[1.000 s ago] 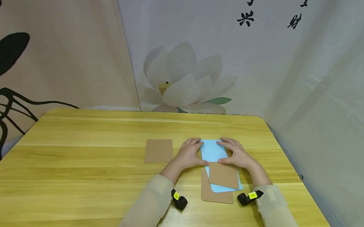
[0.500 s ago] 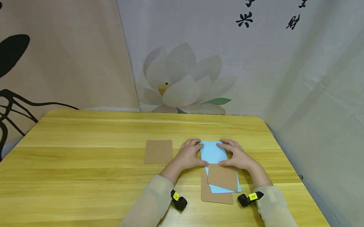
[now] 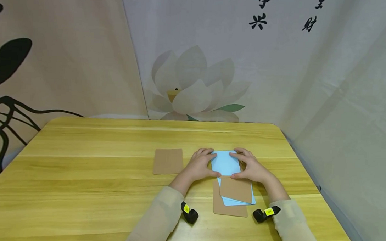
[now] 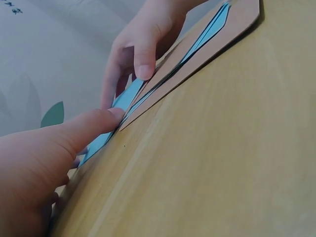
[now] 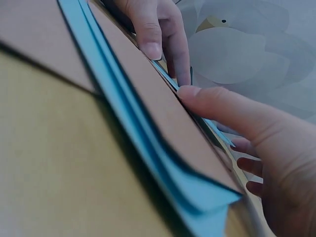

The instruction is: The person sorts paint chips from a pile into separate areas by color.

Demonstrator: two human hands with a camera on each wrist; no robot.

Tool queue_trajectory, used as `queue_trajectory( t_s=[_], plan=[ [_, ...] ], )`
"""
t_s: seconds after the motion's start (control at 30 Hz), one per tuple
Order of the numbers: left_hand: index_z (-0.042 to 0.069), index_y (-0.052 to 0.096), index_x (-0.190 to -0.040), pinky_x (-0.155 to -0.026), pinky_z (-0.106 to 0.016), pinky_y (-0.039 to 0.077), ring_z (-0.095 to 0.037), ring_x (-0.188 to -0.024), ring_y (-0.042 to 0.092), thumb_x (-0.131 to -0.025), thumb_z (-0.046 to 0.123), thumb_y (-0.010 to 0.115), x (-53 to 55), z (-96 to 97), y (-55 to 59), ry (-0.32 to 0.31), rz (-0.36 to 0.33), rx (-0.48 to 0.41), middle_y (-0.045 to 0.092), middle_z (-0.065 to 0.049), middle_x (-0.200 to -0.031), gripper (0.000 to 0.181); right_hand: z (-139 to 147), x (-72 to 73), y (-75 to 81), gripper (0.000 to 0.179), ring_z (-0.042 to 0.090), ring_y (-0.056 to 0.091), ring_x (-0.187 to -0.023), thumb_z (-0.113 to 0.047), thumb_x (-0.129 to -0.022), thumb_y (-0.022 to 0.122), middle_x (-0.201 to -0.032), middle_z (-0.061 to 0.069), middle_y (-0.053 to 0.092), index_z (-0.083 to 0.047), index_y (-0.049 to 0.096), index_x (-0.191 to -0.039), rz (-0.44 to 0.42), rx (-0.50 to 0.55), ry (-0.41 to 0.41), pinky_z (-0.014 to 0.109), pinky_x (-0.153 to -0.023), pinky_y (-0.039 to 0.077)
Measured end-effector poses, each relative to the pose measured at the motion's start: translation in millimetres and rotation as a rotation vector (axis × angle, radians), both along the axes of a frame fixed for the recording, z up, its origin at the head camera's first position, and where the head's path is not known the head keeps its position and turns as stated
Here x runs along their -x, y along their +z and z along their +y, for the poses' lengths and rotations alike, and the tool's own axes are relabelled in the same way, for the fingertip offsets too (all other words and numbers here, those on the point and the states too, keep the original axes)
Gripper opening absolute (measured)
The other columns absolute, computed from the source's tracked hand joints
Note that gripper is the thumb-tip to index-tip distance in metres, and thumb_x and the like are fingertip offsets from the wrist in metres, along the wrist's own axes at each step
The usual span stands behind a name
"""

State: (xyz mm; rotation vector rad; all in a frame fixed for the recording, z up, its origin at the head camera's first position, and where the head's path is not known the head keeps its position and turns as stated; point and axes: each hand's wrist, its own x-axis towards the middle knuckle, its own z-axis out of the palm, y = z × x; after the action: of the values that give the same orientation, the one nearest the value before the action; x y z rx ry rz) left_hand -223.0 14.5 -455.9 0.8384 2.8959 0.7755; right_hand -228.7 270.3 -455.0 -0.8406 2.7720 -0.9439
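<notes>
A light blue square card (image 3: 225, 164) lies between my two hands at the far end of a loose stack. My left hand (image 3: 199, 165) holds it at its left side, thumb on the near corner and fingers at the far corner. My right hand (image 3: 251, 167) grips the right side in the same way. Just nearer, a brown square card (image 3: 236, 190) lies askew over blue cards (image 5: 106, 74), whose edges fan out in the right wrist view. Under these, a larger-looking brown card (image 3: 227, 209) rests on the table. How many cards are stacked is hidden.
Left of my left hand, a separate brown square card (image 3: 168, 162) lies flat on the wooden table (image 3: 82, 187). A cloth backdrop (image 3: 195, 64) with a printed lotus hangs behind the table's far edge. Each sleeve carries a small black wrist camera (image 3: 189, 213).
The blue card between my hands and the upper brown card have shifted slightly left. Both hands keep nearly the same place. The whole head view has moved slightly.
</notes>
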Motion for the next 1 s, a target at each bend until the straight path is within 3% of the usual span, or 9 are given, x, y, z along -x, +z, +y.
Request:
queue_trajectory(
  t_s=[0.53,0.77,1.0],
  plan=[
    [0.012,0.051,-0.140,-0.110,-0.045,0.021,-0.026,-0.134,0.029,-0.069,0.061,0.076,-0.8,-2.0,-3.4,-0.057,0.033,-0.042,0.042,-0.006,-0.143,0.089,2,-12.2,8.8,0.085,0.036,0.023,-0.134,-0.046,-0.072,0.081,-0.149,0.012,0.030,-0.011,0.048,-0.142,0.014,0.015,-0.015,0.064,-0.099,0.028],
    [0.010,0.054,-0.137,-0.108,-0.048,0.023,-0.027,-0.133,0.030,-0.070,0.059,0.076,-12.6,-10.5,-3.7,-0.086,0.082,-0.107,0.042,-0.006,-0.139,0.086,-5,-27.5,15.4,0.084,0.036,0.025,-0.132,-0.048,-0.071,0.081,-0.147,0.011,0.032,-0.012,0.050,-0.140,0.066,0.005,-0.014,0.063,-0.096,0.030],
    [0.011,0.055,-0.137,-0.106,-0.050,0.026,-0.025,-0.133,0.029,-0.069,0.056,0.078,-28.6,-31.6,-0.2,-0.065,0.099,-0.140,0.042,-0.006,-0.140,0.085,-26,-41.7,23.8,0.085,0.035,0.027,-0.132,-0.052,-0.069,0.081,-0.146,0.008,0.033,-0.015,0.052,-0.139,0.095,0.001,-0.013,0.062,-0.097,0.030]
  ],
)
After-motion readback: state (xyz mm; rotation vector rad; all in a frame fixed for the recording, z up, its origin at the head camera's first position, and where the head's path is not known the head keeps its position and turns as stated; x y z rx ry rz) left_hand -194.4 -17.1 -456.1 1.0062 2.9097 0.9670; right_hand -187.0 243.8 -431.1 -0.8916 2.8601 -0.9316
